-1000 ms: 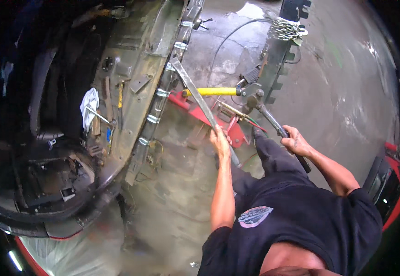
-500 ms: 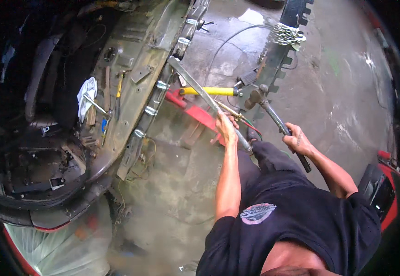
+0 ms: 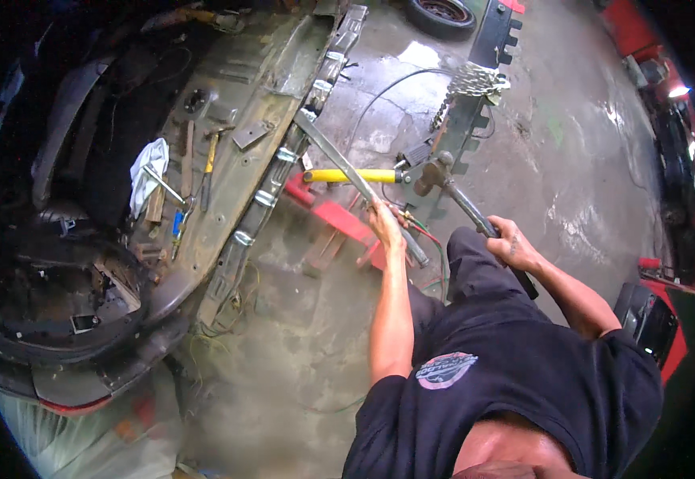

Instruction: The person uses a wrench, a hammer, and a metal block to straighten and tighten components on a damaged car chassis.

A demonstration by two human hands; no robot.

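Note:
My left hand (image 3: pixel 386 227) is closed around a long flat metal bar (image 3: pixel 338 156), slanting up and leftward. The bar's far end meets the edge of the car body's sill (image 3: pixel 264 198), or lies just over it; I cannot tell which. In my right hand (image 3: pixel 514 241) is a heavy hammer (image 3: pixel 469 209), gripped along its dark handle. Its rusty head is raised to the right of the bar, apart from it. Below the bar, a yellow cylinder (image 3: pixel 355 176) lies across a red metal frame (image 3: pixel 339 219), partly hidden by the bar and my hand.
On the car floor panel are a small yellow-handled hammer (image 3: pixel 210 164), a white cloth (image 3: pixel 148 172) and a loose metal plate (image 3: pixel 253 134). A toothed steel beam (image 3: pixel 491 36) wrapped in chain (image 3: pixel 475 84) stands ahead, near a wheel (image 3: pixel 442 16). Hoses trail by my legs.
The view has shifted, so the beam and floor sit lower and more of the wheel shows. Both hands keep their grips, and the hammer head sits slightly nearer the bar.

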